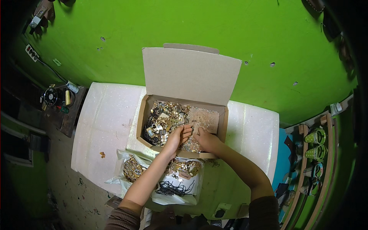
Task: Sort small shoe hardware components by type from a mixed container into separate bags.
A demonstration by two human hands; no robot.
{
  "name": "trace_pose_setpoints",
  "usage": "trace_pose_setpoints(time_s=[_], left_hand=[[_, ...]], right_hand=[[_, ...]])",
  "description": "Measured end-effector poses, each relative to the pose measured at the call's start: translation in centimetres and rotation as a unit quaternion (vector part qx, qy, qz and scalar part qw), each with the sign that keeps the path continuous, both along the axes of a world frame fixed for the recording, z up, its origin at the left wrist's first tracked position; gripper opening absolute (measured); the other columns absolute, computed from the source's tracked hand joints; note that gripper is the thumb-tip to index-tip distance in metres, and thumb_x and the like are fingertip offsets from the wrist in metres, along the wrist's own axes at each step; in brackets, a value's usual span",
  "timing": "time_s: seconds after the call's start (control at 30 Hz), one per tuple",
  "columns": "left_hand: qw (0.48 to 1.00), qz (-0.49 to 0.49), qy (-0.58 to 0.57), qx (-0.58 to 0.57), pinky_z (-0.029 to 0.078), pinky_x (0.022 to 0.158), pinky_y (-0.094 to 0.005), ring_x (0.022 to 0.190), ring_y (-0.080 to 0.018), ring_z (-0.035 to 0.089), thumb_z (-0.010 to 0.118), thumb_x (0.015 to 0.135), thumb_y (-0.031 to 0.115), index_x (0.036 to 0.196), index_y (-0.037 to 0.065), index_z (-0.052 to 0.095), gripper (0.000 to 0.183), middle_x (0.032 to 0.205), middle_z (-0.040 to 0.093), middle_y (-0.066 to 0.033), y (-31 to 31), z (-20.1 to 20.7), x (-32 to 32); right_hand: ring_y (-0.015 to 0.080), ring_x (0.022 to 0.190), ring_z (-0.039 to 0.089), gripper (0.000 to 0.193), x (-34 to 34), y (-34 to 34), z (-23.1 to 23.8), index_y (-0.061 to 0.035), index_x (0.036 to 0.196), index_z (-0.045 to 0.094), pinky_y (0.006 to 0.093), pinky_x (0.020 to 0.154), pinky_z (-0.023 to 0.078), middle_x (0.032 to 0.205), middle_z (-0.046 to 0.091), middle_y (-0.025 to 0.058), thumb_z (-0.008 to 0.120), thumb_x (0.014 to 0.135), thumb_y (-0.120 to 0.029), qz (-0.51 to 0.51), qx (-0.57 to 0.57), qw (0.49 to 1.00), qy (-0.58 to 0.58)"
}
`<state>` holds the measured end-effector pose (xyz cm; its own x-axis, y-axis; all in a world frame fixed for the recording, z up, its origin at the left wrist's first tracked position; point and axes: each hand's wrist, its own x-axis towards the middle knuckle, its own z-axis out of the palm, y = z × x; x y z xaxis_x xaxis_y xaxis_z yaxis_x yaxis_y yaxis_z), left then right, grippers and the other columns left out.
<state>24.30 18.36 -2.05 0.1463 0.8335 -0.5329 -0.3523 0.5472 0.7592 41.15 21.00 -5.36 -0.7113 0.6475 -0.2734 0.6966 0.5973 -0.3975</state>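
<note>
An open cardboard box [191,73] stands on the table with its lid raised at the back. Gold-coloured and silvery metal hardware pieces [166,119] fill its left part, with black beads or chain along the left wall. Tiny clear and pale beads [205,117] lie on the right, around a flat brownish piece. My left hand [178,138] is over the middle of the box, palm turned inward, fingers stretched and slightly cupped. Beside it, my right hand [207,140] reaches into the beads with fingers bent together; whatever they pinch is too small to make out.
In front of the box, white plastic bags [157,197] hold more metal pieces and black bead strings [176,188]. A pale glittery cover [103,126] lies on the table. The green wall [115,57] rises behind. A wooden rack [326,153] with patterned rolled items stands right.
</note>
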Motion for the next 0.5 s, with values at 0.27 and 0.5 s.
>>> trace_pose_setpoints(time_s=[0.27, 0.5], left_hand=[[1.000, -0.006, -0.010, -0.021, 0.036, 0.086, -0.0269, 0.097, -0.0146, 0.048, 0.026, 0.090, 0.027, 0.113, 0.004, 0.047, 0.039, 0.105, 0.053, -0.0073, 0.1, -0.1, 0.0], [0.997, -0.007, -0.049, -0.057, 0.040, 0.083, -0.0269, 0.094, -0.0144, 0.051, 0.027, 0.089, 0.026, 0.112, 0.003, 0.046, 0.038, 0.103, 0.054, -0.0080, 1.0, -0.4, 0.5]], right_hand=[[0.0329, 0.081, 0.054, 0.024, 0.3, 0.6, -1.8, -0.0014, 0.088, 0.051, 0.0373, 0.071, 0.045, 0.093, 0.045, 0.0211, 0.058, 0.067, -0.008, 0.019, -0.049, 0.998, 0.017], [0.0256, 0.070, 0.056, 0.022, 1.0, 2.6, -0.6, -0.0015, 0.081, 0.053, 0.0329, 0.063, 0.045, 0.076, 0.056, 0.0149, 0.063, 0.064, -0.009, -0.176, -0.105, 0.956, 0.211]])
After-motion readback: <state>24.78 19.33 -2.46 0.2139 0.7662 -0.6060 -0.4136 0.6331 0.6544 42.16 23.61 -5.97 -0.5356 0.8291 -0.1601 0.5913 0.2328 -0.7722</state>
